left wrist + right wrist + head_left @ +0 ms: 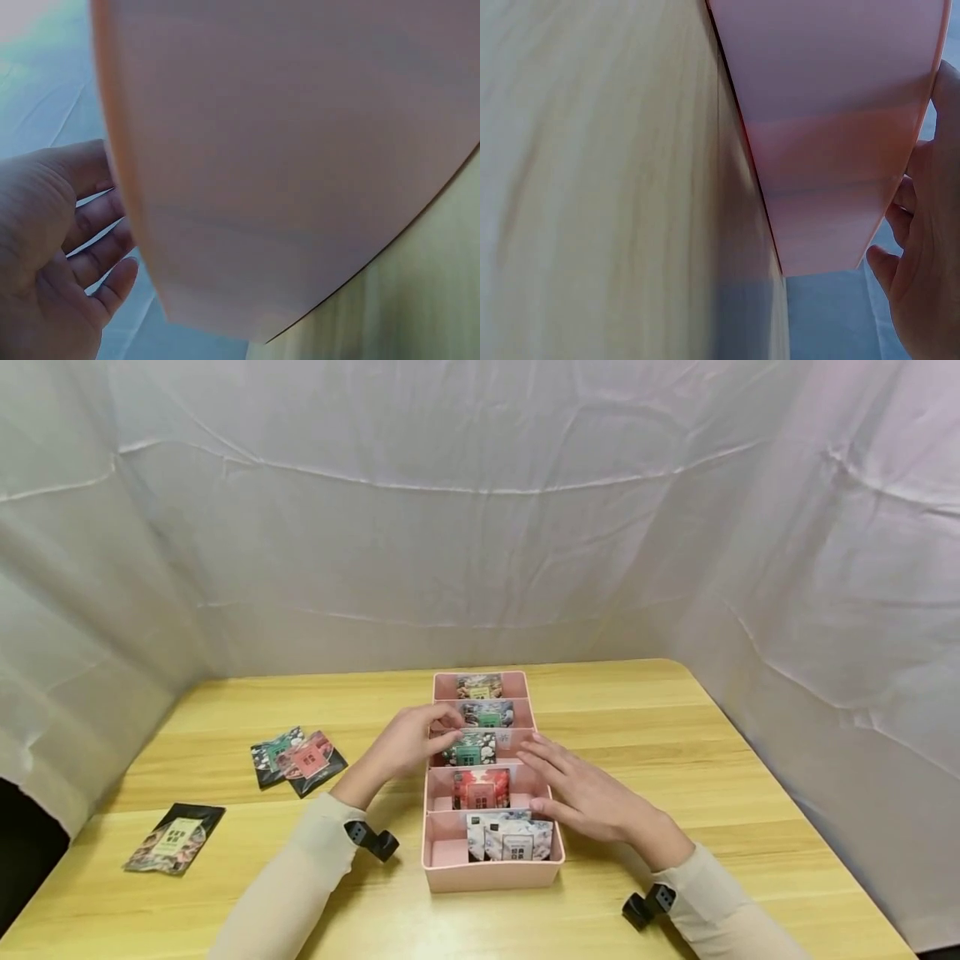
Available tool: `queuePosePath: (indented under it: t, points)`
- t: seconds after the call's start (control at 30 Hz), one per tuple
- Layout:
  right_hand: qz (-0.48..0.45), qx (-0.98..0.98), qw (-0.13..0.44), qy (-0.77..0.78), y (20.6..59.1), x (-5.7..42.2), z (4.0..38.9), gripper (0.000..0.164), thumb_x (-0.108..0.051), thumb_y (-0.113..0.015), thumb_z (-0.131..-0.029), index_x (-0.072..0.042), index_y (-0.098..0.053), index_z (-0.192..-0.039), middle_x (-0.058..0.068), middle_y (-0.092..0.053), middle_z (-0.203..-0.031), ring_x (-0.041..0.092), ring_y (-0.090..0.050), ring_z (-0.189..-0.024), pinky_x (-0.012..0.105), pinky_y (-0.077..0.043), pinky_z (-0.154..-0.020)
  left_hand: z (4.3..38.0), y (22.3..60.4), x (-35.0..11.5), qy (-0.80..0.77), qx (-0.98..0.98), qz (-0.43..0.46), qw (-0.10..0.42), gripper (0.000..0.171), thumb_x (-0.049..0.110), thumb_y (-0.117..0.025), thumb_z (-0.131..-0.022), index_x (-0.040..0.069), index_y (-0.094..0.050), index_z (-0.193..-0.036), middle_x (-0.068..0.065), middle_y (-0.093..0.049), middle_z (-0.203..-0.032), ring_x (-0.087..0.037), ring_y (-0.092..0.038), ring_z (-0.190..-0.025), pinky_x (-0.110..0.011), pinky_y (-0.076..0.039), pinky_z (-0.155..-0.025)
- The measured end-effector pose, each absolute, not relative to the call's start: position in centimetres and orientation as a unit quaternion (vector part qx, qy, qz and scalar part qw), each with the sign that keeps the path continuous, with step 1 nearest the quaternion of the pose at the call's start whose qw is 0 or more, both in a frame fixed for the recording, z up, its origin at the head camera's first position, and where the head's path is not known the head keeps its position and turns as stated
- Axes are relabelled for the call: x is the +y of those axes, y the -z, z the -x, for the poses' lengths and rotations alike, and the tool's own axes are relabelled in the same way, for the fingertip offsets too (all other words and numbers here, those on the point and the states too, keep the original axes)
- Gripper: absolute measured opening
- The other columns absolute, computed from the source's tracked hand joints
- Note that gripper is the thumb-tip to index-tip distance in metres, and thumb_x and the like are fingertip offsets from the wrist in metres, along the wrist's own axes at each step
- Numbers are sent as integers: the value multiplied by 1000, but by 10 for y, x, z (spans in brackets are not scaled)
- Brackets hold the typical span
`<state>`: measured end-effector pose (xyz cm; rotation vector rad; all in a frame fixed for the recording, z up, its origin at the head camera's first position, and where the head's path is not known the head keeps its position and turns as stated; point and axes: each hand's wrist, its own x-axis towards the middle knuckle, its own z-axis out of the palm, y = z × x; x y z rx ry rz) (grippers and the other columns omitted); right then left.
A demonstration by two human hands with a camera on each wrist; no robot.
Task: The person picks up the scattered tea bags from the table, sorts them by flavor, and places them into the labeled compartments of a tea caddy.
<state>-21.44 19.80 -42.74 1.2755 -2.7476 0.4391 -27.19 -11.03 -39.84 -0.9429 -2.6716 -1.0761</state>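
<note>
Pale creased fabric (465, 552) rises beyond your two grips and to either side of them, and beneath them spreads the light wood surface (675, 735). Between your grips stands a long pink tray (491, 878), its five compartments running away from you in a row. Cream sleeves (292, 885) cover your forearms behind both grips.

Your right grip (596, 797) reaches over the tray's right rim, palm down, its fingers spread and nearly straight. Your left grip (405, 743) comes over the opposite rim, fingers loosely bent, thumb apart from them; you cannot tell whether its tips touch anything.

Well to the left of your left grip, nearer you, lies a yellow-labelled packet (174, 841). Closer to that grip, a red-labelled packet (311, 762) overlaps a green-labelled packet (270, 756).

Right beside your left thumb, in the middle compartment, stands a dark floral sachet (476, 749) with a green label. Beyond your grips are a bluish sachet (487, 714) and, farthest, a yellow-labelled sachet (480, 687). Nearer you than your left fingertips come a red sachet (482, 791), then two white sachets (517, 843), one before the other. Small black devices (372, 842) sit at both wrists.
</note>
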Motion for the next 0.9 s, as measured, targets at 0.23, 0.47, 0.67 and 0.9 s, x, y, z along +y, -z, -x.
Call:
queuePosePath:
  t: [0.23, 0.47, 0.67, 0.9]
  points:
    - [-412, -898, 41, -147, 427, 197, 217, 70, -48, -45, -101, -10, -24, -156, 9, -17, -162, 25, -12, -148, 48, -22, -116, 274, 393, -132, 347, -885, 300, 77, 18, 20, -71, -91, 12, -70, -107, -2, -70, -107, -22, -63, -102, -46, -50, -92]
    - [-405, -902, 37, -144, 429, 199, 216, 69, -48, -44, -102, -12, -22, -157, 7, -15, -163, 24, -12, -148, 49, -23, -115, 270, 396, -163, 342, -900, 257, 82, 26, 24, -69, -93, 9, -68, -115, -5, -67, -117, -30, -59, -113, -51, -48, -95]
    - [-409, -900, 36, -145, 426, 199, 217, 70, -46, -44, -102, -11, -21, -157, 7, -12, -163, 25, -11, -148, 48, -22, -116, 267, 393, -194, 328, -914, 224, 78, 31, 26, -69, -94, 9, -66, -119, -9, -65, -121, -31, -59, -114, -53, -48, -94]
    - [-408, -900, 36, -147, 426, 199, 217, 69, -46, -44, -102, -11, -21, -157, 7, -12, -163, 25, -11, -148, 48, -22, -116, 263, 395, -228, 301, -932, 195, 56, 41, 32, -65, -96, 8, -60, -129, -13, -59, -132, -33, -58, -111, -54, -47, -94]
